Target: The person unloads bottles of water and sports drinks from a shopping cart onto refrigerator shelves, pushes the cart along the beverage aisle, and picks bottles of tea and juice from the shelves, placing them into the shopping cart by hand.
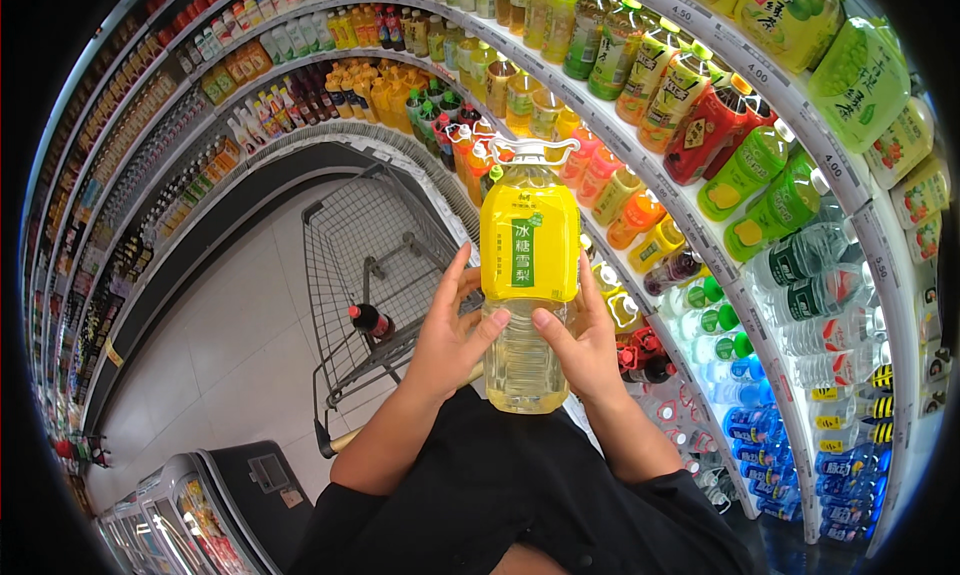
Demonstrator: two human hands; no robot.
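Between my two hands I hold up a large clear drink bottle (527,350) with a yellow label and a white carry handle at its top. Pale yellow liquid fills it, and it stands upright in front of my chest. My left hand (455,330) wraps its left side, thumb across the front. On the opposite side my right hand (583,337) grips it the same way. Beyond and to the left is a grey wire shopping cart (345,245), with a dark bottle with a red cap (372,321) lying in it.
Curved-looking shelves (700,205) packed with bottled drinks rise close on my right. More stocked shelves (180,135) run along the far and left sides. Pale floor tiles (230,315) lie left of the cart. A dark-edged display case (225,505) stands at the lower left.
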